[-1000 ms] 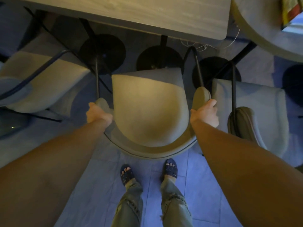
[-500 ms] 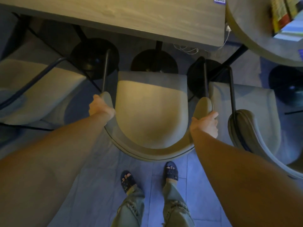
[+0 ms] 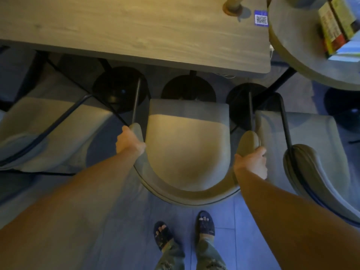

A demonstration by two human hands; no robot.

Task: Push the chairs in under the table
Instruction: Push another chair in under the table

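A grey upholstered armchair (image 3: pixel 187 149) with a curved back stands directly below me, its seat front close to the near edge of the wooden table (image 3: pixel 136 30). My left hand (image 3: pixel 128 141) grips the chair's left armrest. My right hand (image 3: pixel 252 162) grips the right armrest. Thin black legs run from both armrests down toward the table. A second grey chair (image 3: pixel 311 152) stands to the right and a third (image 3: pixel 50 133) to the left, both outside the table edge.
Three black round table bases (image 3: pixel 119 90) sit on the floor under the table. A round table (image 3: pixel 303 55) with books is at the upper right. A candle holder and a QR sticker (image 3: pixel 261 20) rest on the wooden table. My sandalled feet (image 3: pixel 204 225) stand behind the chair.
The middle chair has straightened and slid toward the table with both hands on its armrests. The view has tilted up, showing more of the tabletop.
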